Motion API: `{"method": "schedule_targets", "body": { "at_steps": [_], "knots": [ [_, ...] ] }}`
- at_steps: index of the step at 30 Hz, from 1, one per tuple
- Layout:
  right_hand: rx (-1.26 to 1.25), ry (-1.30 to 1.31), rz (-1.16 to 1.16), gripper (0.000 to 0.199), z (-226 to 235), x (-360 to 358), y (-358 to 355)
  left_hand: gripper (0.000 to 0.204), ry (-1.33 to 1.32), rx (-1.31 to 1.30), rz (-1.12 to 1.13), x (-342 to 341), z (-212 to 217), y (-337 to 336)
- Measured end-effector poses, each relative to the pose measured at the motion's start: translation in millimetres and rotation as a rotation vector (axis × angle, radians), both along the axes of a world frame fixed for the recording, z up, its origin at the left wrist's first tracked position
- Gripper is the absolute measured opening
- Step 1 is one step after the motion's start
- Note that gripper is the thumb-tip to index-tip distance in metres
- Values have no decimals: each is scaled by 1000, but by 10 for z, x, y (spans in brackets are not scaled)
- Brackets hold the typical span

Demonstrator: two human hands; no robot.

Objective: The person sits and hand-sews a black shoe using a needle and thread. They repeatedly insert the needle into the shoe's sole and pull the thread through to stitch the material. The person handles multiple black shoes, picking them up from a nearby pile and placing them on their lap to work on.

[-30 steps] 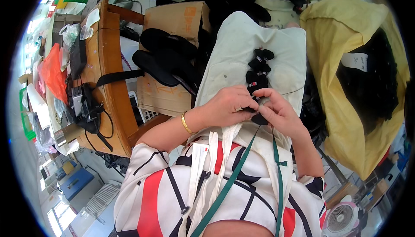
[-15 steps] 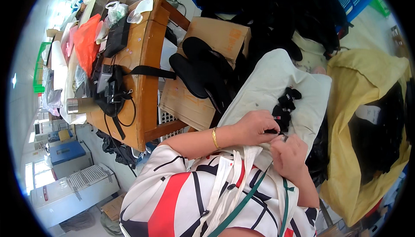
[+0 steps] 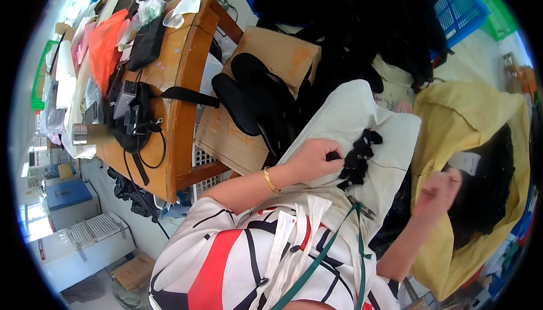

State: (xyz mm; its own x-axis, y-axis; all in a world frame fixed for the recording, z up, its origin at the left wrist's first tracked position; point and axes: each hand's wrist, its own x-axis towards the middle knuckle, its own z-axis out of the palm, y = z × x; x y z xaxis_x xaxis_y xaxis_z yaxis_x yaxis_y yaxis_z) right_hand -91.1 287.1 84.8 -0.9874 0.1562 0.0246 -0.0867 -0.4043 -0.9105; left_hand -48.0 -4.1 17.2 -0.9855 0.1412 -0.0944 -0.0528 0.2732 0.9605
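My left hand (image 3: 314,159) rests on a pale cloth (image 3: 350,123) spread over my lap and pinches the end of a small pile of black fabric pieces (image 3: 356,160). A gold bangle sits on that wrist. My right hand (image 3: 436,194) is blurred and has swung out to the right, over the mouth of a yellow sack (image 3: 469,135) that holds dark fabric (image 3: 486,191). Whether it holds anything is unclear. A small pair of snips (image 3: 362,208) hangs on a green cord by my chest.
A cardboard box (image 3: 254,101) with black shoe soles (image 3: 254,101) on it stands ahead of my knees. A cluttered wooden table (image 3: 175,101) is on the left. A heap of black fabric (image 3: 362,22) and blue crates (image 3: 452,10) lie beyond.
My right hand has left the black pieces and moved right to the yellow sack. The left hand stays on the pile. My head has turned left.
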Motion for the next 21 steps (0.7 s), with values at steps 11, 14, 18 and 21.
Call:
{"method": "schedule_targets", "body": {
  "at_steps": [11,14,18,21],
  "knots": [
    [1012,120,544,14,-385,65,-751,12,-236,425,89,-88,-259,-11],
    [919,-1,478,12,-541,31,-642,13,-330,448,448,-329,-798,-223],
    [725,-246,426,8,-648,67,-608,42,-420,-139,788,-643,-1952,-426],
    [743,-233,474,9,-689,76,-574,61,-782,8,873,-808,-2589,-541]
  ]
}}
